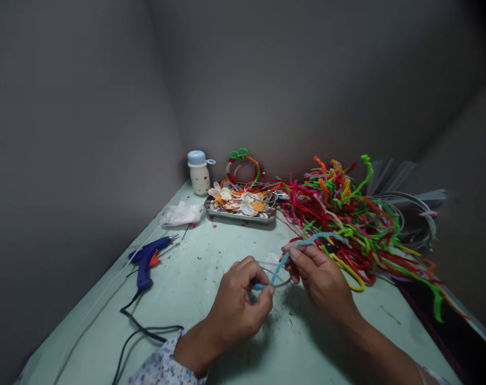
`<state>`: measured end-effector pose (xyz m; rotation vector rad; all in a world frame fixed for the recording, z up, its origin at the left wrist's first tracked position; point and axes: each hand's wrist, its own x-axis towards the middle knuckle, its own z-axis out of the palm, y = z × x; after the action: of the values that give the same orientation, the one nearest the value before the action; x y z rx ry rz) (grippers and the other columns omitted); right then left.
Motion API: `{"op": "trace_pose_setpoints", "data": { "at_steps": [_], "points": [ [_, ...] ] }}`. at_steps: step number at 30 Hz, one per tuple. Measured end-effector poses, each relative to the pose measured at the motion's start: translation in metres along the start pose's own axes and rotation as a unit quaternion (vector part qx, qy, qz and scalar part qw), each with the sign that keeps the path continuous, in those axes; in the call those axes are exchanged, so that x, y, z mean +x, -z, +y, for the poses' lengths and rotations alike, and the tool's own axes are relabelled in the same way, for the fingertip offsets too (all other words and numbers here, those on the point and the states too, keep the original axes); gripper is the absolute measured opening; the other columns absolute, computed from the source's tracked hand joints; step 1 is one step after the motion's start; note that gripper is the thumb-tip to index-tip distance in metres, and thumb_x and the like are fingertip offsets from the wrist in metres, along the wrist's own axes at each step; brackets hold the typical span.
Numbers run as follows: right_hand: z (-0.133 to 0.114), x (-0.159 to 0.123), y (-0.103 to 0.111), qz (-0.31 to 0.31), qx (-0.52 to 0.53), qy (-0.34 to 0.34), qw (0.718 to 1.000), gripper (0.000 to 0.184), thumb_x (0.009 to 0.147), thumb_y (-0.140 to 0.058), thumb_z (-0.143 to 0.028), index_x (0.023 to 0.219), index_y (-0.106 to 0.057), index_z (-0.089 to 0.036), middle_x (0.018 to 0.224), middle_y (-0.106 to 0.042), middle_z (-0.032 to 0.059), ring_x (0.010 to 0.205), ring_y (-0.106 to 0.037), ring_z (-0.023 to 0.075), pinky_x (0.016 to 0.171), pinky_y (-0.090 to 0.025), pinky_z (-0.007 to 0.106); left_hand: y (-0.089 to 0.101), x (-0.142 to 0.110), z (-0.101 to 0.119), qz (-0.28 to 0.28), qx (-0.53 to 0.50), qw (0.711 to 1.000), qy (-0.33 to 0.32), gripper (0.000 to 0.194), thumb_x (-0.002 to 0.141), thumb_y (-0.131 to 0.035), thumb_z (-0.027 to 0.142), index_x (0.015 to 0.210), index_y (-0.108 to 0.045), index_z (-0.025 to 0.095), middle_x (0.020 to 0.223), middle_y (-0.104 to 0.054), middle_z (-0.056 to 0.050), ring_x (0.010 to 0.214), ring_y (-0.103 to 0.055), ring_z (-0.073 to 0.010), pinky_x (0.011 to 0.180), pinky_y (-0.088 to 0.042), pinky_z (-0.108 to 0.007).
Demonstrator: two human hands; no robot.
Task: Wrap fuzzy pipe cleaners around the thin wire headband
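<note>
My left hand (238, 305) pinches the lower end of a light blue pipe cleaner (303, 244) against a thin clear headband (273, 264) near the middle of the pale green table (187, 299). My right hand (319, 278) grips the same pipe cleaner a little higher, fingers curled round it. The blue strand arcs up and to the right from between both hands, toward the pile of coloured pipe cleaners (347, 214).
A blue glue gun (149, 259) with a black cord (138, 326) lies at the left. A metal tray (238, 211) of small craft pieces, a white bottle (198, 172) and a wrapped headband (243, 166) stand at the back. A white bag (182, 214) lies nearby, plain headbands (415, 214) at the right.
</note>
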<state>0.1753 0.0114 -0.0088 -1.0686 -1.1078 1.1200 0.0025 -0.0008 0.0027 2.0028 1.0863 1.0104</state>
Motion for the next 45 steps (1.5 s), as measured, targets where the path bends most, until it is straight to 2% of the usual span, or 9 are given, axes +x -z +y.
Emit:
{"op": "trace_pose_setpoints", "data": {
  "at_steps": [7, 16, 21, 31, 36, 38, 40, 43, 45],
  "points": [
    [-0.002, 0.003, 0.001, 0.015, -0.032, -0.006, 0.999, 0.030, 0.077, -0.066, -0.044, 0.078, -0.062, -0.014, 0.062, -0.059, 0.0023, 0.051, -0.048, 0.0121, 0.048, -0.042, 0.026, 0.000, 0.001, 0.001, -0.001, -0.007, 1.000, 0.002, 0.010, 0.076, -0.054, 0.014, 0.070, -0.048, 0.018, 0.071, -0.050, 0.000, 0.070, -0.047, -0.0152, 0.064, -0.034, -0.027],
    [-0.007, 0.005, 0.001, 0.012, 0.093, -0.049, 0.994, 0.026, 0.074, -0.068, -0.039, 0.082, -0.065, -0.015, 0.066, -0.060, 0.0030, 0.057, -0.052, 0.0132, 0.043, -0.038, 0.021, -0.002, -0.001, -0.003, -0.001, -0.011, 1.000, 0.008, 0.009, 0.077, -0.054, 0.014, 0.071, -0.048, 0.018, 0.073, -0.050, 0.000, 0.072, -0.048, -0.0149, 0.066, -0.034, -0.027],
    [-0.002, 0.007, 0.008, -0.013, 0.081, -0.062, 0.995, 0.025, 0.077, -0.067, -0.036, 0.090, -0.066, -0.015, 0.065, -0.062, 0.0028, 0.052, -0.050, 0.0111, 0.045, -0.038, 0.022, -0.001, 0.000, -0.001, 0.001, -0.013, 1.000, 0.007, 0.009, 0.077, -0.054, 0.013, 0.071, -0.048, 0.018, 0.073, -0.050, 0.000, 0.072, -0.048, -0.0145, 0.067, -0.034, -0.027],
    [-0.002, 0.009, 0.005, 0.025, 0.084, -0.077, 0.993, 0.019, 0.076, -0.066, -0.033, 0.082, -0.065, -0.015, 0.063, -0.062, 0.0022, 0.051, -0.049, 0.0101, 0.047, -0.038, 0.022, -0.001, 0.001, 0.000, 0.004, -0.019, 1.000, 0.006, 0.010, 0.076, -0.054, 0.013, 0.070, -0.048, 0.017, 0.072, -0.050, 0.000, 0.070, -0.047, -0.0138, 0.065, -0.033, -0.026],
    [-0.004, 0.009, 0.004, 0.018, 0.025, -0.062, 0.998, 0.022, 0.079, -0.063, -0.038, 0.085, -0.065, -0.016, 0.068, -0.063, 0.0033, 0.062, -0.056, 0.0150, 0.057, -0.044, 0.027, 0.000, 0.000, 0.002, -0.002, -0.056, 0.998, 0.021, 0.008, 0.077, -0.054, 0.016, 0.071, -0.048, 0.017, 0.072, -0.049, 0.001, 0.069, -0.046, -0.0131, 0.063, -0.034, -0.025],
    [-0.006, 0.006, 0.002, -0.008, -0.064, -0.024, 0.998, 0.023, 0.080, -0.061, -0.040, 0.087, -0.065, -0.018, 0.076, -0.066, 0.0048, 0.073, -0.059, 0.0187, 0.068, -0.046, 0.031, 0.002, 0.001, 0.002, -0.002, -0.089, 0.995, 0.039, 0.009, 0.079, -0.053, 0.019, 0.071, -0.048, 0.017, 0.072, -0.047, 0.001, 0.068, -0.045, -0.0125, 0.062, -0.034, -0.025],
    [-0.007, 0.000, 0.000, -0.022, -0.168, 0.064, 0.983, 0.020, 0.080, -0.061, -0.038, 0.090, -0.065, -0.020, 0.088, -0.067, 0.0060, 0.084, -0.060, 0.0220, 0.077, -0.045, 0.036, 0.005, 0.001, 0.002, 0.007, -0.120, 0.990, 0.068, 0.012, 0.080, -0.053, 0.022, 0.071, -0.048, 0.017, 0.071, -0.046, 0.002, 0.066, -0.043, -0.0117, 0.061, -0.033, -0.024],
    [-0.002, -0.014, -0.005, 0.053, -0.270, 0.278, 0.920, 0.021, 0.074, -0.068, -0.023, 0.095, -0.064, -0.022, 0.095, -0.065, 0.0061, 0.092, -0.058, 0.0234, 0.084, -0.041, 0.038, 0.008, 0.003, -0.001, 0.038, -0.168, 0.979, 0.113, 0.015, 0.081, -0.054, 0.025, 0.070, -0.049, 0.017, 0.066, -0.043, 0.004, 0.063, -0.039, -0.0105, 0.060, -0.032, -0.023],
    [0.005, -0.023, -0.009, 0.020, -0.261, 0.370, 0.891, 0.020, 0.074, -0.065, -0.013, 0.091, -0.063, -0.022, 0.088, -0.065, 0.0041, 0.086, -0.058, 0.0208, 0.080, -0.042, 0.036, 0.008, 0.004, -0.002, 0.063, -0.205, 0.967, 0.134, 0.015, 0.081, -0.055, 0.026, 0.070, -0.049, 0.017, 0.065, -0.043, 0.004, 0.062, -0.038, -0.0103, 0.060, -0.032, -0.022]
  ]
}}
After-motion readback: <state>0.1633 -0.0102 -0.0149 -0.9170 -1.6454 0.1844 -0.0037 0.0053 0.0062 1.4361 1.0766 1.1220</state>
